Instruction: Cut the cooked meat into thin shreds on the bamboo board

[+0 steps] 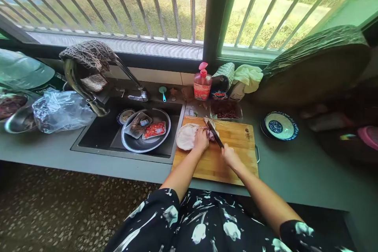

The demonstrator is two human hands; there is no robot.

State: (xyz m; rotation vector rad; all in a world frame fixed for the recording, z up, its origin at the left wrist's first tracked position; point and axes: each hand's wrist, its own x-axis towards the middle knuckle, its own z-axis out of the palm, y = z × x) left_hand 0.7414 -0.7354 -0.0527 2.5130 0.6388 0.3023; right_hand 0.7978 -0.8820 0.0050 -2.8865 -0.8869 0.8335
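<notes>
the left hand [201, 139] presses down, fingers curled, on a pinkish piece of meat [211, 135] that lies on the wooden cutting board [236, 157], near its far edge. the right hand [229, 156] is closed around the handle of a knife [214, 134], whose dark blade slants away from the person and rests against the meat just beside the left fingers. a flat pale round piece [186, 137] lies on the board's left side, touching the left hand. the board sits on the grey counter [295, 169], right of the sink [97, 136]. in the sink a metal basin [138, 143] holds two wrapped packs. behind the board stand a red soap bottle [202, 84] and a shallow tray [226, 110] of dark bits. a blue patterned plate [279, 126] sits to the right of the board.
</notes>
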